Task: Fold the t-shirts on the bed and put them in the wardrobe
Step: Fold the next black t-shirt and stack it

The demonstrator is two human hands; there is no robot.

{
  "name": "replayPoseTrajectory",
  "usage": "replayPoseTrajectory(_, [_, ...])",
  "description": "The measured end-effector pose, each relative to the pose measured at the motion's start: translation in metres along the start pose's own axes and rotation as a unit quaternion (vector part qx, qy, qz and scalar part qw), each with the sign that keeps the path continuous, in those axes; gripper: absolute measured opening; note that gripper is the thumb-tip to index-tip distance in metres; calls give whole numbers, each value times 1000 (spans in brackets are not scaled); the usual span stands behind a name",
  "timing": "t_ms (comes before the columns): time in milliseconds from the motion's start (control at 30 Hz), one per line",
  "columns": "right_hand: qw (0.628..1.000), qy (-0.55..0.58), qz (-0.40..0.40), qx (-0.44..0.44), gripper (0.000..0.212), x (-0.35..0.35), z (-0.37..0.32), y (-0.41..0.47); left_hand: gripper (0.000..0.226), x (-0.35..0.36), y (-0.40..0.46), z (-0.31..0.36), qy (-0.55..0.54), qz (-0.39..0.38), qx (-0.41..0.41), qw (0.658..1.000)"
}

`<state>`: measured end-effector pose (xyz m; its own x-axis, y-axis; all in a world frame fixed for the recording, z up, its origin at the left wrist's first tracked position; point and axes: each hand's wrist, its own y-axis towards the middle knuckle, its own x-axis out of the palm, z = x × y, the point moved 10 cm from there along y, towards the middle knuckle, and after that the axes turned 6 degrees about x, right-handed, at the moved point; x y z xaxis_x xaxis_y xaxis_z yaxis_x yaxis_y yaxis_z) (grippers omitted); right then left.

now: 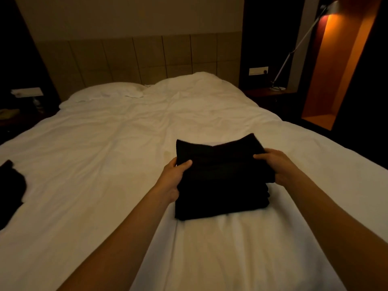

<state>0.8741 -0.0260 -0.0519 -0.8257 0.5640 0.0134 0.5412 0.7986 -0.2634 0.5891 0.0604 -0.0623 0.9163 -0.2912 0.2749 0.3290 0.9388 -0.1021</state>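
Note:
A stack of folded black t-shirts (220, 181) lies on the white bed (105, 154), right of centre. My left hand (174, 175) grips the stack's left edge, thumb on top. On the right edge my right hand (277, 164) holds the upper fold, fingers curled over it. The top fold is lifted at its far edge. Another black garment (10, 185), unfolded, lies at the bed's left edge, partly cut off by the frame.
Two white pillows (109, 93) lie against a padded headboard (136, 57). A dark nightstand with a desk lamp (294, 49) stands at the right, beside an orange-lit open niche (327, 80). Another dim nightstand (19, 106) stands at the left.

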Motion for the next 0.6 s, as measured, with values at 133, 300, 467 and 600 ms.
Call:
replayPoseTrajectory(133, [995, -89, 0, 49, 28, 1, 41, 6, 36, -21, -3, -39, 13, 26, -23, 999])
replayPoseTrajectory(300, [995, -98, 8, 15, 31, -6, 43, -2, 39, -38, -10, -41, 47, 35, 13, 998])
replayPoseTrajectory(467, [948, -307, 63, -59, 49, -7, 19, -9, 60, -47, -19, -8, 243, 72, 106, 962])
replayPoseTrajectory(600, [856, -466, 90, -204, 60, 24, -25, -31, 67, -1, -26, 45, 558, 56, 283, 778])
